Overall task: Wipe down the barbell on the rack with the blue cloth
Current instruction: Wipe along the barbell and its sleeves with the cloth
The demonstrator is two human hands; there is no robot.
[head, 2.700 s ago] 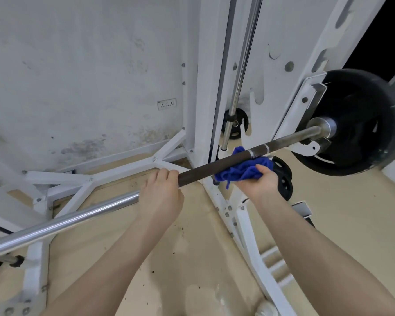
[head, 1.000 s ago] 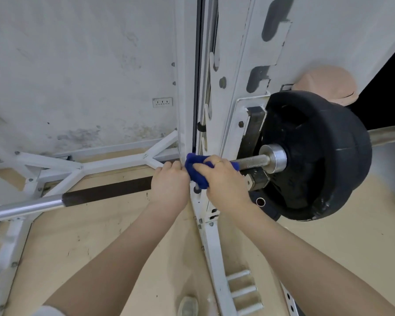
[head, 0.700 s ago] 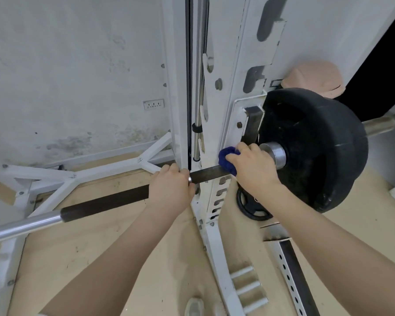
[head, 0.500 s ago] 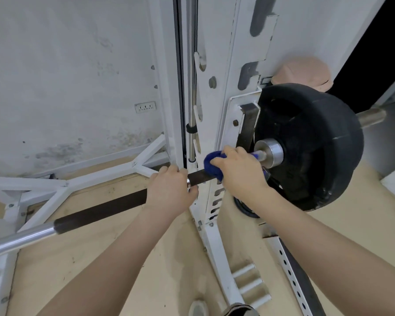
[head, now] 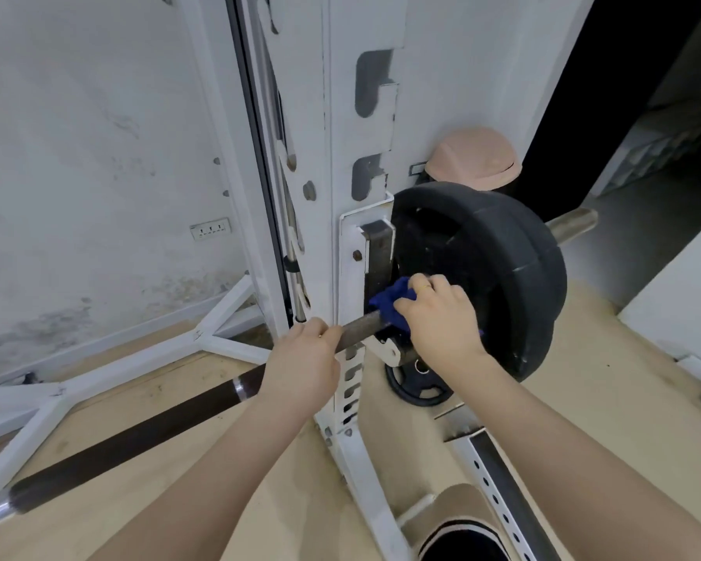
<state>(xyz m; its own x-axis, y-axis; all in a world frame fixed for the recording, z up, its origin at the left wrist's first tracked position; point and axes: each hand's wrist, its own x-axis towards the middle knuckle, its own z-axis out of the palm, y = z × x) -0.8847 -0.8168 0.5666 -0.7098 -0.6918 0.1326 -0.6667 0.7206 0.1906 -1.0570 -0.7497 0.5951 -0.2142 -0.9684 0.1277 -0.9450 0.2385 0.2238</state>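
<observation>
The barbell runs from the lower left up to the white rack, its shaft dark with a bright steel stretch at the far left. My left hand grips the shaft just left of the rack upright. My right hand holds the blue cloth bunched around the bar, right against the rack hook and the black weight plates. Most of the cloth is hidden under my fingers. The bar's steel sleeve end sticks out beyond the plates.
A smaller black plate leans on the floor behind the rack foot. A beige cap hangs on the wall above the plates. White floor braces spread at the left. A dark doorway opens at the right. My leg shows at the bottom.
My right hand has slid the cloth along the bar to the rack hook beside the plates. The view has shifted closer and rightward. My left hand keeps its grip by the upright.
</observation>
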